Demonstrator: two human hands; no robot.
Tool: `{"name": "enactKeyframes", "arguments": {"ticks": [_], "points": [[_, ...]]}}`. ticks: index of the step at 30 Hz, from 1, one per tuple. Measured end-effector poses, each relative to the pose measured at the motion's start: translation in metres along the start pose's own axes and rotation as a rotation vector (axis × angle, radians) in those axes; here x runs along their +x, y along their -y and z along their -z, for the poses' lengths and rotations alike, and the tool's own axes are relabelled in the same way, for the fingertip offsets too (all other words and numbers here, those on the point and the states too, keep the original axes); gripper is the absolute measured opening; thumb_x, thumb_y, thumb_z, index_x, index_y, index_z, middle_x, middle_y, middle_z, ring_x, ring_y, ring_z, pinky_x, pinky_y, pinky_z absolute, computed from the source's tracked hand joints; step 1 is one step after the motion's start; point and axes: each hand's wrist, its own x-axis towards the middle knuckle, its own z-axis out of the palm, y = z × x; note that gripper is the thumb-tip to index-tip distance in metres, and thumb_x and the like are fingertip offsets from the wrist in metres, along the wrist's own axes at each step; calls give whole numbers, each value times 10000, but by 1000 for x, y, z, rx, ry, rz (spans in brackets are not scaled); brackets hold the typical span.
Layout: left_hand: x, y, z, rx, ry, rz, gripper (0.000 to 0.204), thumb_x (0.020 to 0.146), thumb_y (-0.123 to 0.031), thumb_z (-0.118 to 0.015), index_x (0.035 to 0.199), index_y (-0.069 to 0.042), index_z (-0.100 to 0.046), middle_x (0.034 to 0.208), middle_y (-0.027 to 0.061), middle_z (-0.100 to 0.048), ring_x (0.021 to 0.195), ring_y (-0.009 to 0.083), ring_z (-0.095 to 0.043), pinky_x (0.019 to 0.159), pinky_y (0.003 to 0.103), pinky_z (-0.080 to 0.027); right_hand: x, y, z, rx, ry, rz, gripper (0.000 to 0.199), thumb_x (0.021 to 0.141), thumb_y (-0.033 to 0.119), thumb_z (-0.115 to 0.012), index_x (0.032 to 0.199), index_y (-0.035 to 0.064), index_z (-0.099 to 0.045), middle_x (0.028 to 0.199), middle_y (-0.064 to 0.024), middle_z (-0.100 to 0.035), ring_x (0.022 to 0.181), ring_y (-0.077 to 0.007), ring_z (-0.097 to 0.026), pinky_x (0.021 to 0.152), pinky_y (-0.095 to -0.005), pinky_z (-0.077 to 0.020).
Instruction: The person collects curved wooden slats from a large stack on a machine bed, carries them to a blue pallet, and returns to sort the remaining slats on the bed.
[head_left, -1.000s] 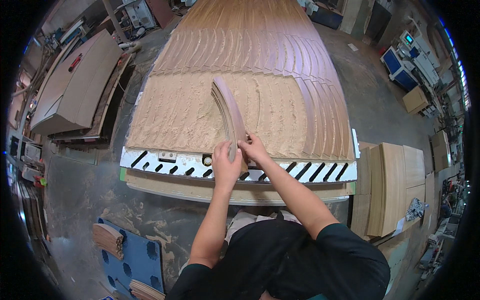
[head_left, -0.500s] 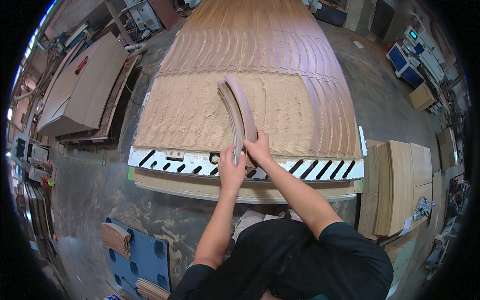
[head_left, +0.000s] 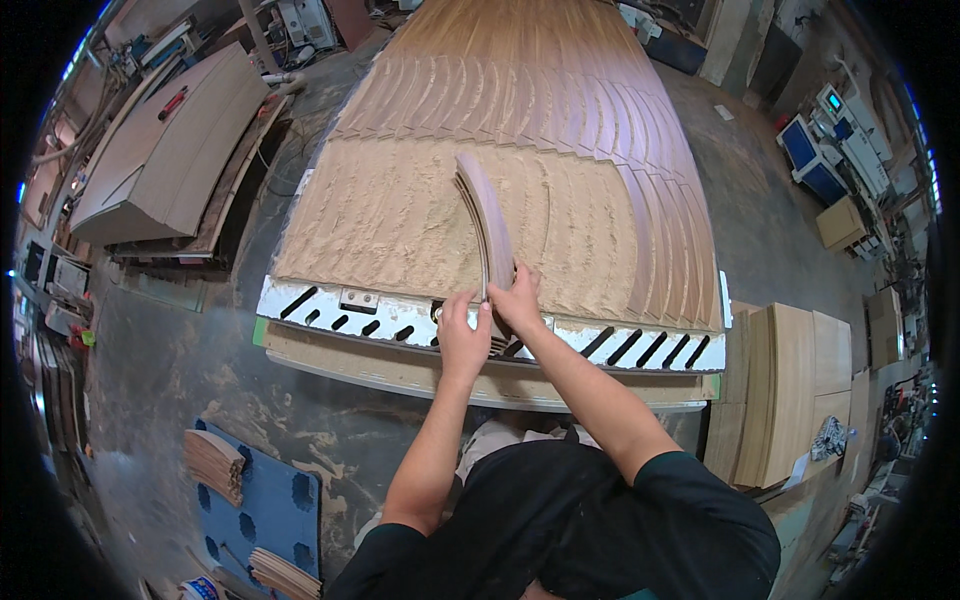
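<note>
A small stack of curved wooden strips (head_left: 491, 205) stands out over the sawdust-strewn near part of a long wood-surfaced bench (head_left: 380, 215). Its near end is between my two hands. My left hand (head_left: 464, 328) is closed at the left side of that end, and my right hand (head_left: 516, 300) grips its right side. Both thumbs come close together on the strips. Rows of similar curved strips (head_left: 660, 235) lie overlapping along the right side and farther up the bench, with sawdust between them.
A white slotted metal rail (head_left: 640, 345) edges the bench in front of me. Curved boards (head_left: 783, 395) are piled at the right. On the floor at left, a blue panel (head_left: 270, 500) carries stacked strips (head_left: 214, 466). Beyond it stands a large curved block (head_left: 160, 165) with a red tool on top.
The strips, fanned apart with a gap between them before, are now closed together into one stack. My hands stay on their near end, and the view has shifted slightly.
</note>
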Motion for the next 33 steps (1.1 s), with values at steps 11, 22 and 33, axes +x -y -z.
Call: {"name": "enactKeyframes", "arguments": {"ticks": [11,22,33], "points": [[3,7,10,-33,-15,6,399,1015,-228,-760,1310,39,-731,1330,269,-707,1270,456,-662,1126,497,-517,5,-3,-5,97,24,34,998,841,362,-888,1621,-69,-438,1506,-351,-497,1448,-500,-495,1246,-517,-417],[5,-60,22,-27,-3,-157,319,1029,-142,-737,1306,15,-728,1341,223,-695,1282,393,-651,1132,478,-503,-2,-5,23,197,-10,-33,945,897,339,-869,1645,-53,-445,1510,-324,-512,1342,-409,-610,1156,-460,-514],[-39,-117,-142,19,287,-325,288,972,-241,-794,1184,-45,-785,1144,176,-748,1091,378,-724,913,487,-590,-31,-111,212,307,-262,-71,574,1015,103,-694,1566,8,-564,1412,-159,-579,1135,-225,-658,991,-359,-579]]}}
